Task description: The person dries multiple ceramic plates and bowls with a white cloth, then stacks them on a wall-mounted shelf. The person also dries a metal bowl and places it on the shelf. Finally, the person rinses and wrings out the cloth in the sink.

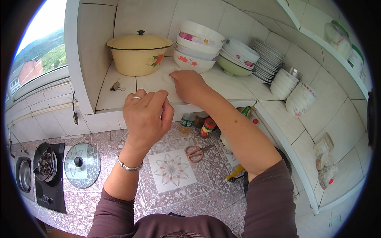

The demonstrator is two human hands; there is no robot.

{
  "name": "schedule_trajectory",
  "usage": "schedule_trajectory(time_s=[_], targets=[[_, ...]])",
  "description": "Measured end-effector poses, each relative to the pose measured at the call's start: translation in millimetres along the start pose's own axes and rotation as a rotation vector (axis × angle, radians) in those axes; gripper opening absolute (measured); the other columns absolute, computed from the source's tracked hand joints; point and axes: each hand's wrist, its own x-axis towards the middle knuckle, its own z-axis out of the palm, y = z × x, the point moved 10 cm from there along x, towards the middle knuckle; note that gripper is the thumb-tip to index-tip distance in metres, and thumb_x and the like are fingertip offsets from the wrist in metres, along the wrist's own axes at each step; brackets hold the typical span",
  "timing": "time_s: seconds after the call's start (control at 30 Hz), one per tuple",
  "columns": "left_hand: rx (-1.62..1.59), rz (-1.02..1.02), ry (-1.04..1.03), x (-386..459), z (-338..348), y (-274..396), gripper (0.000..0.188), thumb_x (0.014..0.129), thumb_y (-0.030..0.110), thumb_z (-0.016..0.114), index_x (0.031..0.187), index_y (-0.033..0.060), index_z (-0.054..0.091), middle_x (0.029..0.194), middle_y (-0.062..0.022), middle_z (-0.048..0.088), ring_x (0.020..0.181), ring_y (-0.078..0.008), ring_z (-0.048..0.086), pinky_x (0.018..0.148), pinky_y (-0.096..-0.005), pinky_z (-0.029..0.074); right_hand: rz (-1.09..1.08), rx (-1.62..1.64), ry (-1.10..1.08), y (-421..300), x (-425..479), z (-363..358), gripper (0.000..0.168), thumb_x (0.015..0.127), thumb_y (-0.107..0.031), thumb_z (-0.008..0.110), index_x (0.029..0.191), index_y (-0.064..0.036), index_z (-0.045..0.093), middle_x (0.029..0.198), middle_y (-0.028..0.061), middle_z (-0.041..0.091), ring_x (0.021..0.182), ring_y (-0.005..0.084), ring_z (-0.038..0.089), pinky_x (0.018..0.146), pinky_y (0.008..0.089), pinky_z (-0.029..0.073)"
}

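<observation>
My right hand (189,85) reaches onto the tiled shelf (151,92), its fingers bent down near the front of a stack of floral bowls (195,61). A thin, whitish, see-through scrap (167,78) lies at its fingertips; whether they grip it is unclear. My left hand (148,111) hovers before the shelf edge with curled fingers, a ring and a bracelet; its palm is hidden and nothing shows in it. Behind the hands stands a lidded yellow enamel pot (135,61) with a flower print. A binder clip (117,86) lies in front of the pot, left of my hands.
More bowls (238,56), a leaning row of plates (266,59) and small bowls (279,84) line the shelf to the right. Below are scissors (195,154), a bottle (186,123), a red-capped jar (207,128), a glass lid (82,166) and a gas stove (50,178).
</observation>
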Motion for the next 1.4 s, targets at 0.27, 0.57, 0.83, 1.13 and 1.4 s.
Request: schedule_trajectory(time_s=[0.27,0.57,0.83,1.13,1.4], targets=[[-0.16,0.073,0.061,-5.7,-16.0,-3.7,0.02,0.063,0.002,0.062,0.082,0.0071,0.062,0.064,-0.0033,0.053,0.059,-0.0212,0.049,0.058,-0.0324,0.038,-0.137,0.131,-0.043,-47.7,1.7,0.2,0.025,0.082,-0.006,0.055,0.106,-0.006,0.065,0.097,0.0162,0.066,0.089,0.0344,0.063,0.079,0.0406,0.05],[0.026,-0.065,-0.267,11.2,-31.4,-39.8,0.013,0.08,-0.002,0.056,0.092,-0.0008,0.064,0.076,-0.0137,0.063,0.075,-0.0312,0.058,0.065,-0.0372,0.046,-0.302,0.203,0.03,-65.4,-27.4,-15.2,0.029,0.083,-0.004,0.05,0.108,-0.006,0.065,0.1,0.0165,0.065,0.095,0.0344,0.061,0.083,0.0411,0.049],[0.449,-0.214,-0.51,2.6,6.0,-82.3,0.03,0.09,0.016,0.045,0.107,-0.004,0.058,0.092,-0.0242,0.063,0.085,-0.0407,0.06,0.087,-0.0449,0.045,-0.344,0.279,0.03,-77.0,-30.9,-9.3,0.027,0.082,-0.01,0.049,0.103,-0.007,0.066,0.1,0.0168,0.065,0.093,0.0366,0.061,0.081,0.0441,0.049],[-0.039,0.06,-0.395,3.0,42.7,38.9,0.024,0.085,0.009,0.061,0.108,0.0014,0.063,0.111,-0.0163,0.064,0.108,-0.0337,0.059,0.09,-0.042,0.045,0.391,-0.191,-0.111,111.4,-86.6,-40.7,0.022,0.08,-0.007,0.05,0.092,-0.003,0.068,0.096,0.0184,0.067,0.091,0.031,0.065,0.076,0.0417,0.052],[-0.72,0.105,-0.452,-8.0,137.5,179.8,0.031,0.086,0.012,0.06,0.115,0.0008,0.058,0.116,-0.0182,0.06,0.111,-0.036,0.055,0.094,-0.0434,0.043,0.845,-0.536,-0.162,215.7,-239.7,-123.6,0.024,0.083,-0.009,0.051,0.096,-0.003,0.07,0.102,0.0168,0.068,0.095,0.0311,0.066,0.078,0.0398,0.054]])
